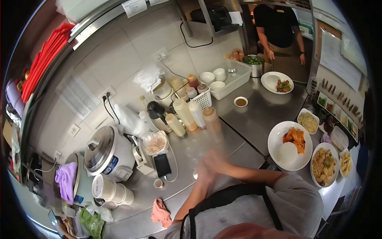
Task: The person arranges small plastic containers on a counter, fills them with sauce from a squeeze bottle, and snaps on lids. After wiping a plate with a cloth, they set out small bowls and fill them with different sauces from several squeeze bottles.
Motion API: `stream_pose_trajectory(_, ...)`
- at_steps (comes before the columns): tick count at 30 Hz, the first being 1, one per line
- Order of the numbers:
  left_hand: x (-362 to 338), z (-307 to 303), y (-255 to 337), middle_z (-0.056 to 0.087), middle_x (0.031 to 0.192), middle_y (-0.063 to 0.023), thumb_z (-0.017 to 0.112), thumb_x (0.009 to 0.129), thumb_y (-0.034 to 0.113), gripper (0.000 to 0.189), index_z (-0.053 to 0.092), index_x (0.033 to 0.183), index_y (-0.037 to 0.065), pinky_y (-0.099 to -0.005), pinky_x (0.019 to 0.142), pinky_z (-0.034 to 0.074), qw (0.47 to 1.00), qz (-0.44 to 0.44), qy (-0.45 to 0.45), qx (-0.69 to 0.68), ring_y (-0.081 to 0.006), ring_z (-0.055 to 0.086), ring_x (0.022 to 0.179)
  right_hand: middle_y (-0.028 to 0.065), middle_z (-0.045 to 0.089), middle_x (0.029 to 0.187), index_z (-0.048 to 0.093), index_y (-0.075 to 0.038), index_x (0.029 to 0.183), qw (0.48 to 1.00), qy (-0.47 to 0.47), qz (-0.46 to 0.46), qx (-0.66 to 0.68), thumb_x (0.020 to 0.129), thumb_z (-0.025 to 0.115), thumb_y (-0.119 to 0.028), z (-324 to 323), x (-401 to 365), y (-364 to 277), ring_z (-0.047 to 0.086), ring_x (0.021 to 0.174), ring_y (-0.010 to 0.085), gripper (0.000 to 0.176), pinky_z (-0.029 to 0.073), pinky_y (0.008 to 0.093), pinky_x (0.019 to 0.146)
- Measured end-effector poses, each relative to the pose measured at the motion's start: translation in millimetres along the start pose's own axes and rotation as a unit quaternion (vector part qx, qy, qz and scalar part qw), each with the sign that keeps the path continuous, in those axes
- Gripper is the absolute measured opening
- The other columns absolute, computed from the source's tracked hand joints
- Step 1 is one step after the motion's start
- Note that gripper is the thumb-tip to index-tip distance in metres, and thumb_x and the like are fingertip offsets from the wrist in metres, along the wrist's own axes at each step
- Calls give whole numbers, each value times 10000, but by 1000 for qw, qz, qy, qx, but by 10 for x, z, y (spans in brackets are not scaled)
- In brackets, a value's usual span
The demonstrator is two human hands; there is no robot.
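My left hand and my right hand come together over the steel counter, smeared by motion. Their fingers are blurred, and I cannot tell whether they hold anything. A faint clear smear shows just beyond them. Closest to the hands is a blurred squeeze bottle with orange-brown sauce. Beside it stand a white squeeze bottle, a tall pale one and a shorter yellowish one. A phone on a white cable lies left of my hands, with a small sauce cup close by.
On the right are a plate of rice and orange-red food, a noodle bowl and smaller dishes. A rice cooker, stacked white tubs and a pink cloth are on the left. A person stands behind the far counter.
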State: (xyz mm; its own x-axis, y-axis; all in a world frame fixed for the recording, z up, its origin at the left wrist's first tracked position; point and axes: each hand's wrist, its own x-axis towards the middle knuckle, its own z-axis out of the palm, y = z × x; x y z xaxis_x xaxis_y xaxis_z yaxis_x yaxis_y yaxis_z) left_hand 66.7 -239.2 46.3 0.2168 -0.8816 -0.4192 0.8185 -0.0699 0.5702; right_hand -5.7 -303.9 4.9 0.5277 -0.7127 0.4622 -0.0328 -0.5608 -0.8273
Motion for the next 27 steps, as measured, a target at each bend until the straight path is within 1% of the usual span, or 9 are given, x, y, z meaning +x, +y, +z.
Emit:
stream_pose_trajectory(4, 53, -96, -53, 567, 873, -67, 259, 888, 422, 419, 496, 979, 88, -291, 566, 464, 1000, -13, 3, 3, -199, 564, 743, 222, 489, 955, 465, 21, 957, 1000, 19, 19, 15, 751, 564, -214, 57, -90, 117, 491, 890, 359, 328, 406, 398, 773)
stream_pose_trajectory(7, 137, -242, -93, 570, 844, -78, 252, 880, 455, 457, 496, 977, 81, -292, 509, 449, 999, -41, -24, 25, -207, 568, 712, 246, 518, 978, 487, 27, 1003, 990, -65, 123, -23, 772, 533, -313, 63, -115, 256, 514, 910, 365, 413, 409, 402, 782)
stream_pose_trajectory(10, 210, -456, -156, 570, 787, -82, 234, 867, 506, 516, 499, 973, 75, -283, 441, 411, 995, -66, -40, 62, -205, 560, 649, 185, 580, 839, 538, 13, 897, 984, -80, 134, -82, 817, 493, -292, -18, -171, 149, 562, 783, 324, 318, 429, 412, 718)
stream_pose_trajectory(13, 217, -487, -156, 562, 733, -79, 205, 853, 557, 581, 506, 958, 72, -268, 398, 367, 991, -84, -41, 92, -189, 531, 575, 205, 574, 944, 544, 14, 952, 935, -253, 224, -105, 825, 475, -347, -299, -41, -237, 560, 872, 335, 388, 428, 406, 747)
stream_pose_trajectory(16, 116, -367, -148, 550, 688, -67, 176, 841, 593, 629, 517, 935, 72, -257, 379, 337, 979, -55, 22, 197, -174, 488, 509, 228, 542, 1020, 524, 6, 1017, 944, -241, 145, -175, 827, 460, -381, -41, -175, 349, 535, 915, 358, 436, 417, 403, 780)
stream_pose_trajectory(17, 87, -305, -143, 545, 673, -61, 167, 838, 603, 643, 520, 927, 73, -254, 375, 330, 968, -36, 53, 244, -169, 473, 489, 231, 534, 1028, 515, 6, 1025, 955, -192, 169, -151, 825, 462, -377, -39, -222, 370, 526, 928, 363, 435, 412, 404, 789)
stream_pose_trajectory(19, 89, -224, -190, 540, 644, -51, 161, 840, 604, 647, 527, 897, 73, -248, 368, 325, 970, 7, 57, 238, -164, 466, 465, 238, 517, 1044, 497, 7, 1041, 967, -93, 214, -103, 821, 466, -368, -256, -164, -235, 507, 955, 373, 435, 403, 405, 806)
stream_pose_trajectory(25, 57, -89, -148, 515, 595, -36, 166, 876, 534, 596, 536, 770, 80, -254, 375, 327, 961, 77, 108, 242, -142, 451, 450, 243, 511, 1022, 483, 15, 1011, 964, -121, 216, -95, 817, 475, -357, -293, -103, -438, 494, 957, 385, 420, 395, 416, 801)
stream_pose_trajectory(27, 237, -345, -210, 510, 592, -40, 183, 888, 505, 575, 537, 740, 76, -262, 387, 337, 924, 157, 91, 336, -138, 455, 464, 244, 512, 1011, 480, 15, 1003, 967, -119, 206, -86, 820, 472, -359, -293, -141, -461, 495, 950, 385, 417, 397, 418, 789)
